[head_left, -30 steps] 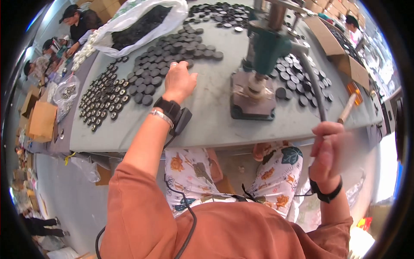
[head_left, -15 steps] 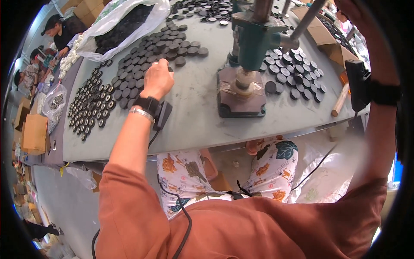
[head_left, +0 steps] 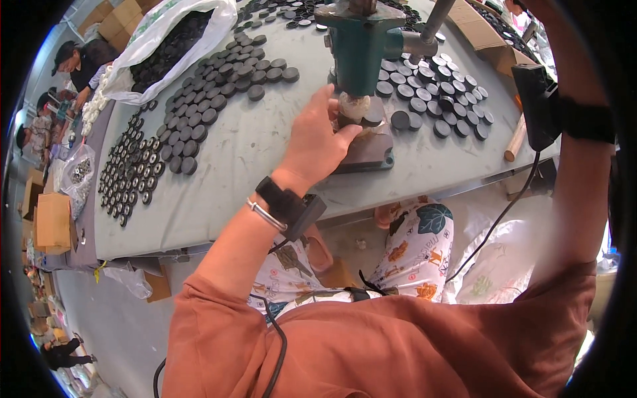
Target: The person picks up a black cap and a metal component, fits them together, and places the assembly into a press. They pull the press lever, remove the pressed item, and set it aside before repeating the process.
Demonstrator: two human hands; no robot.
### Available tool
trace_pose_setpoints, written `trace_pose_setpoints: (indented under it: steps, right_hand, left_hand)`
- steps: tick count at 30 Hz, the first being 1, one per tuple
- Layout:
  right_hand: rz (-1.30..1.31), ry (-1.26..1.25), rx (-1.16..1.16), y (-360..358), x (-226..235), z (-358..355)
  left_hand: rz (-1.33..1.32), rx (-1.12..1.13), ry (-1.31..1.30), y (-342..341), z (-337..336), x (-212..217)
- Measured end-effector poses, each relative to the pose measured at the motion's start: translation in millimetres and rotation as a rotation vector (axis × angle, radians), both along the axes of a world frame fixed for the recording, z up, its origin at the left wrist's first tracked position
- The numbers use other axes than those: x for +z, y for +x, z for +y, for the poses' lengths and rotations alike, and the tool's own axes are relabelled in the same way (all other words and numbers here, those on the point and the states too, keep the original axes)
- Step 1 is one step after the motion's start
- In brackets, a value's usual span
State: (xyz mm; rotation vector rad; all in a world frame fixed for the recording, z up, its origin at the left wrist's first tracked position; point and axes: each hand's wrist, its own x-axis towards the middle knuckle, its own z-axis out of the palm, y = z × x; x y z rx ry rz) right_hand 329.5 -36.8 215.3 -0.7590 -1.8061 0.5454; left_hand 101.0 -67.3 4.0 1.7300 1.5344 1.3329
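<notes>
My left hand [head_left: 318, 136] reaches to the green bench press [head_left: 358, 56], its thumb and fingers curled around a dark round cap [head_left: 346, 121] under the pale press tip [head_left: 355, 105]. The fingers partly hide this cap. Another dark cap [head_left: 373, 118] sits just right of the tip, above the press base [head_left: 368, 151]. My right arm is raised along the right side; the right hand [head_left: 564, 40] is cut off by the upper edge, and its fingers are hidden. The press lever [head_left: 432, 30] slants up out of the picture.
Many black caps [head_left: 199, 106] spread left of the press, with ringed metal-centred parts [head_left: 136, 169] beyond. More caps [head_left: 438, 93] lie right. A white bag [head_left: 123, 76] of black pieces, a carton [head_left: 481, 33] and a wooden-handled tool [head_left: 515, 138] share the table. Other people work far left.
My left hand has moved right from the pile of black caps to the press, where a dark cap now shows beside the tip. The right arm remains raised.
</notes>
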Motion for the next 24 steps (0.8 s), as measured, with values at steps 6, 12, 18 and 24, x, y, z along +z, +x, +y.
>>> trace_pose_setpoints:
  steps: [6, 12, 18, 24]
  right_hand:
    - [-0.008, -0.032, 0.070, -9, -12, -27]
    - [0.021, -0.218, -0.065, 7, -43, -47]
    - [0.107, -0.008, 0.004, -3, -145, -103]
    - [0.017, 0.135, 0.157, 8, -166, -96]
  left_hand:
    - [0.105, 0.069, 0.105, 0, 8, -15]
    - [0.071, 0.052, 0.085, -2, 7, -15]
    - [0.019, 0.008, 0.121, -7, 7, -17]
    - [0.212, 0.163, 0.016, -51, 0, -11]
